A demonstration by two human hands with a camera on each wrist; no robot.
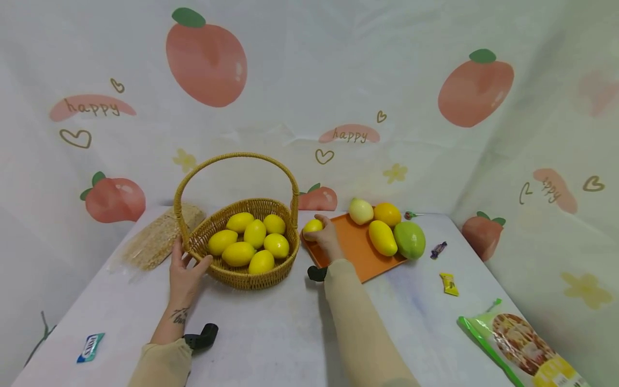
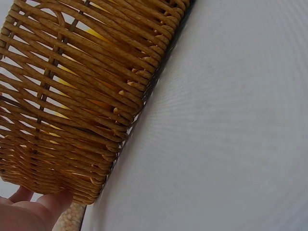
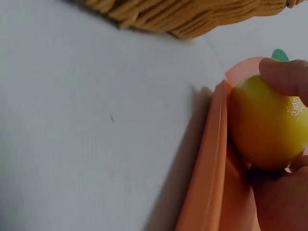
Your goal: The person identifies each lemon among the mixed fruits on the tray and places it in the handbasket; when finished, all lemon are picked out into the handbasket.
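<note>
A wicker basket [image 1: 263,280] with a tall handle stands left of centre and holds several yellow lemons [image 1: 254,234]. My left hand [image 1: 186,277] holds its left side, thumb by the front rim and fingers near the foot of the handle. In the left wrist view, fingers [image 2: 53,204] touch the woven wall. My right hand [image 1: 330,243] grips a lemon [image 3: 267,122] between thumb and fingers, at the left edge of an orange tray [image 1: 350,242]. In the right wrist view the lemon is close against the tray's raised rim.
On the tray's right lie a pale round fruit [image 1: 361,211], an orange [image 1: 387,214], a mango [image 1: 382,238] and a green fruit [image 1: 410,240]. Wrapped candies [image 1: 449,284] and a green-edged food bag [image 1: 519,344] lie right. A clear bag [image 1: 159,236] is behind the basket; a blue-white packet [image 1: 90,348] lies front left.
</note>
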